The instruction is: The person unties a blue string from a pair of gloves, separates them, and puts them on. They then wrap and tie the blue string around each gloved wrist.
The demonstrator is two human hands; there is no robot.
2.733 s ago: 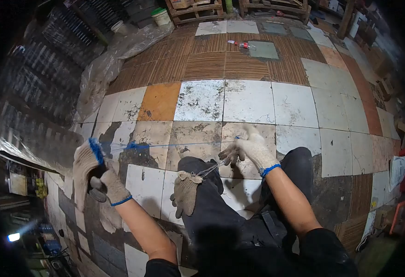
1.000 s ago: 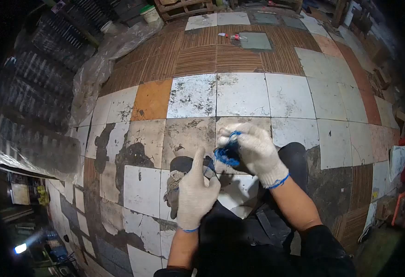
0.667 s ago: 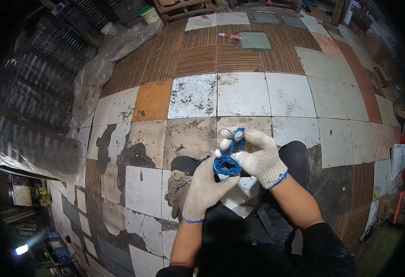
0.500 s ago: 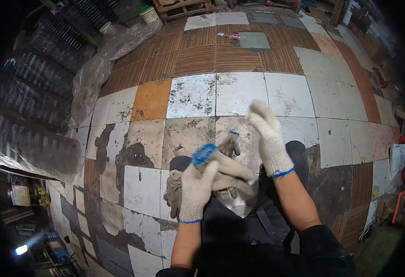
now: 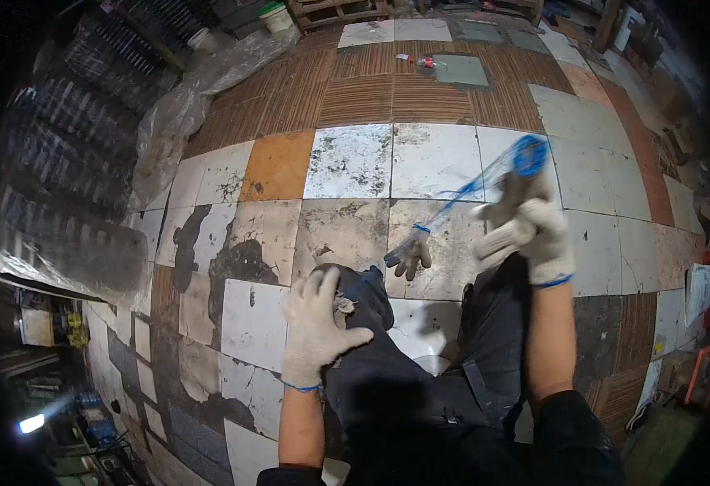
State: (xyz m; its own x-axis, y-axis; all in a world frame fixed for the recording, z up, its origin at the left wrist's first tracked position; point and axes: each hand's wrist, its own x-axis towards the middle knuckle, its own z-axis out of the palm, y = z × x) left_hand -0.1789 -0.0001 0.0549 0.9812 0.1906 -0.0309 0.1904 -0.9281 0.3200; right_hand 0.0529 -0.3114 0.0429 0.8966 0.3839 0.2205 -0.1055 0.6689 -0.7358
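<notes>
My left hand (image 5: pixel 314 328), in a whitish knit glove with a blue edge, is spread over my left knee and holds nothing. On the right, my right hand (image 5: pixel 537 235), gloved alike, is closed around a soiled glove (image 5: pixel 510 190) whose blue-edged cuff points up; motion blurs it. A blue streak trails from that cuff down to the left. Between my legs and the tiles ahead, a grey, dirty glove (image 5: pixel 412 255) with a blue edge lies on the floor. Part of another dirty glove (image 5: pixel 343 306) shows beside my left hand.
Patchwork floor tiles (image 5: pixel 432 158) spread ahead, with a plastic bottle (image 5: pixel 429 62) farther off. Plastic-wrapped stacks (image 5: pixel 63 162) stand at the left, beside crumpled sheeting (image 5: pixel 165 121). A white bucket (image 5: pixel 276 16) and a wooden pallet (image 5: pixel 339 10) are at the back.
The blue-cuffed glove, previously at my left hand, is now in my right hand, higher on the right. My left hand has opened and moved left. The view has shifted slightly.
</notes>
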